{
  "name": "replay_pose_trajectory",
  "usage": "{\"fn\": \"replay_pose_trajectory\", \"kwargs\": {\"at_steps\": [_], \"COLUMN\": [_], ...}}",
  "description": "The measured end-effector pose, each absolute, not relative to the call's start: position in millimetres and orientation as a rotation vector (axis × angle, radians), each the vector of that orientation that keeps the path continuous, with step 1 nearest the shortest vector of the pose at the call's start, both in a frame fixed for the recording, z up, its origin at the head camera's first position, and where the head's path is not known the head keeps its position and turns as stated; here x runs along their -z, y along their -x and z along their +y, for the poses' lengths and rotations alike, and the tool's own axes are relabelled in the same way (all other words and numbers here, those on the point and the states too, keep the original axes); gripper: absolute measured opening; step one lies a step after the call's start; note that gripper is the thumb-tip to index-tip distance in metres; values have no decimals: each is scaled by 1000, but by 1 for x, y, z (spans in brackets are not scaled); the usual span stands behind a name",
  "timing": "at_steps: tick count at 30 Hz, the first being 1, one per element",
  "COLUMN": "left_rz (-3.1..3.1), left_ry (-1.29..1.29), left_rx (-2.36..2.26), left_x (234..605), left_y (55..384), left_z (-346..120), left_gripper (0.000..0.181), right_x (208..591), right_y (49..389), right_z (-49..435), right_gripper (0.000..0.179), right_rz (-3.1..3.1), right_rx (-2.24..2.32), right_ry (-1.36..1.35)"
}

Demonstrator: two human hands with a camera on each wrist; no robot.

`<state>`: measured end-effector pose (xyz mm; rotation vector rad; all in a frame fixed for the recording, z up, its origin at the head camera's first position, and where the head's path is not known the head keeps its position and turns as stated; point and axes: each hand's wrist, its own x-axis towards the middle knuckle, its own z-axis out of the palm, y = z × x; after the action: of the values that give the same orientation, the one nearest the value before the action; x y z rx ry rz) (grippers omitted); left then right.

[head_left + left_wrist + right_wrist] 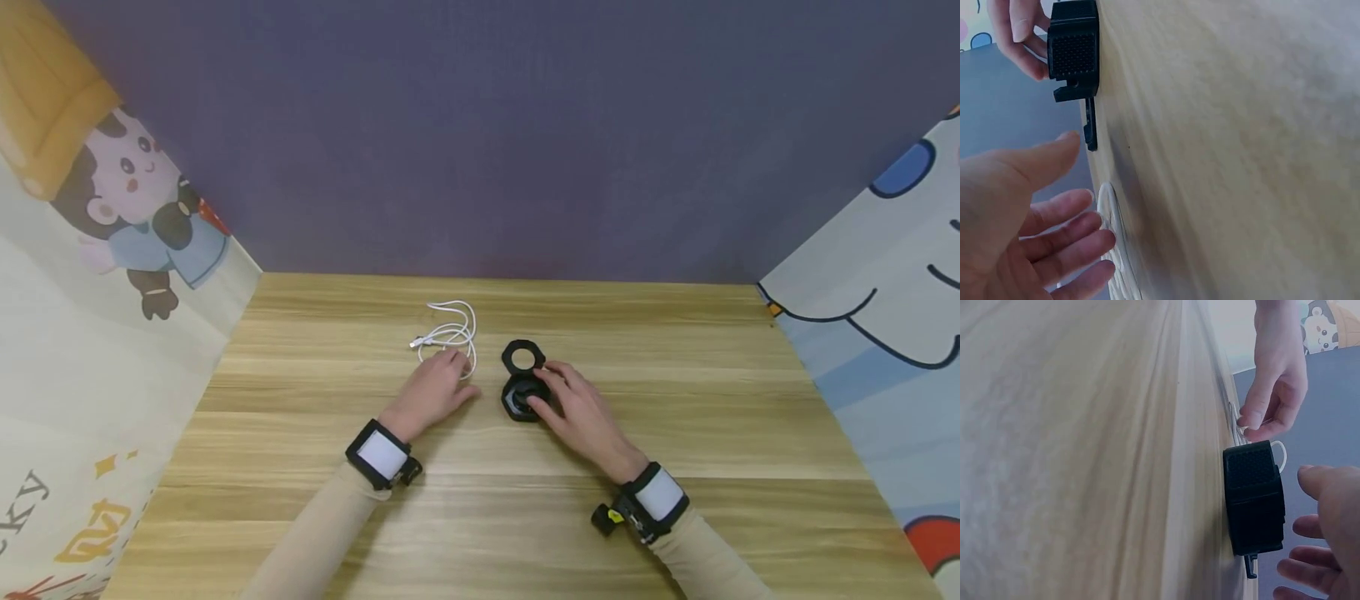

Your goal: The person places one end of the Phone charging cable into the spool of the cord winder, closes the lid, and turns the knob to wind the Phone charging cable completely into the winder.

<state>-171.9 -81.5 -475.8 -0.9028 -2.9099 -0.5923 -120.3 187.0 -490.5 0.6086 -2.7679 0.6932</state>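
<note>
A white cable (448,335) lies loosely coiled on the table, a plug at its left end. Over the cable's near side, my left hand (429,392) has its fingers loosely extended, seen spread in the left wrist view beside the cable (1112,209). To the right stands a small black many-sided device (513,403) with mesh-textured sides (1250,465). A flat black ring-shaped piece (509,358) extends from its far side. My right hand (588,421) is beside the device with relaxed fingers; the right wrist view shows a gap between them. What the device is, I cannot tell.
The wood-grain table (675,350) ends at a dark blue-grey wall (480,150) at the back. Cartoon-printed panels flank it left (75,333) and right (885,283). Each wrist wears a black strapped unit with a white top.
</note>
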Motion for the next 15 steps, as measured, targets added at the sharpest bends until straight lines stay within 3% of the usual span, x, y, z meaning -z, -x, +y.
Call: {"fn": "replay_pose_trajectory", "kwargs": {"at_steps": [7, 15], "left_rz": [-2979, -3038], "left_ry": [795, 662], "left_rx": [595, 555], "left_x": [475, 477], "left_y": [175, 188], "left_z": [-75, -60], "left_gripper": [29, 33], "right_x": [488, 487], "right_y": [121, 121], "right_z": [185, 183], "right_gripper": [51, 48], "right_rz": [-2788, -2774], "right_rx": [-699, -709], "right_ry": [-608, -626]}}
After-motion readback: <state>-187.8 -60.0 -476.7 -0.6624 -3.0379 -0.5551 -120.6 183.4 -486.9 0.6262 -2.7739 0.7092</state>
